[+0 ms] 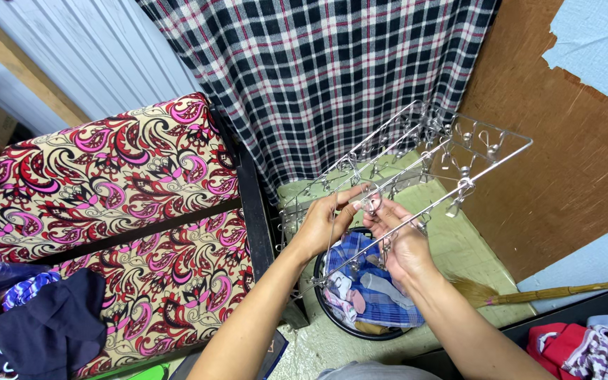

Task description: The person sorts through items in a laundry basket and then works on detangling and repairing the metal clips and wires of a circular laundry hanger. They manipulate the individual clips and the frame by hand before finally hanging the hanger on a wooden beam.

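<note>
Bare forearms, no sleeves, rings or watch.

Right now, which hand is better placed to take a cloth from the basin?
Probably the right hand. It holds the clip rack at its near edge, directly above the clothes in the basin. The left hand grips the rack further left, beyond the basin's edge.
</note>
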